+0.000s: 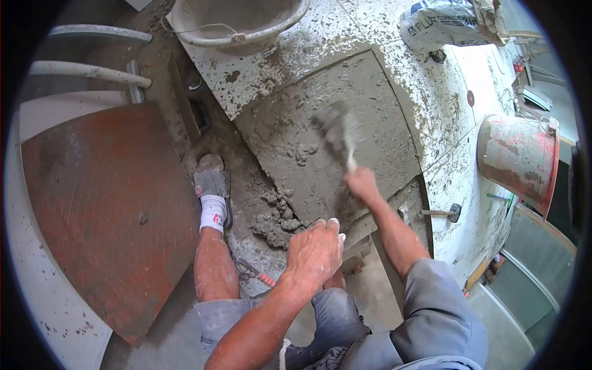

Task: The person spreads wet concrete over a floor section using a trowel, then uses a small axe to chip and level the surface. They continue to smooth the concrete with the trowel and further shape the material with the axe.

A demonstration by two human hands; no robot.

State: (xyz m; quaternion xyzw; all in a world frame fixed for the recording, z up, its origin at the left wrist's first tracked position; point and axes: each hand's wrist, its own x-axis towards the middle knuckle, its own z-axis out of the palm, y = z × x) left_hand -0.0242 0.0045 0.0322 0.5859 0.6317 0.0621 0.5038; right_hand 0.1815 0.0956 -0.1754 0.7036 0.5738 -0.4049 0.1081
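Grey wet mortar (382, 111) covers a large square slab in the middle of the view. My right hand (362, 184) is closed round the handle of a trowel (338, 132), whose blade is blurred by motion over the mortar. Nearer to me, my left hand (317, 246) is raised above the slab's near edge, its fingers curled; whether anything is in them is hidden. Loose clumps of mortar (274, 225) lie along the slab's left edge, close to my left hand.
A large basin (240, 37) stands at the top, a cement bag (441, 24) at the top right. A stained bucket (518, 157) lies tilted at the right, with a hammer (453, 213) below. A reddish-brown board (111, 209) fills the left, beside my foot (211, 179).
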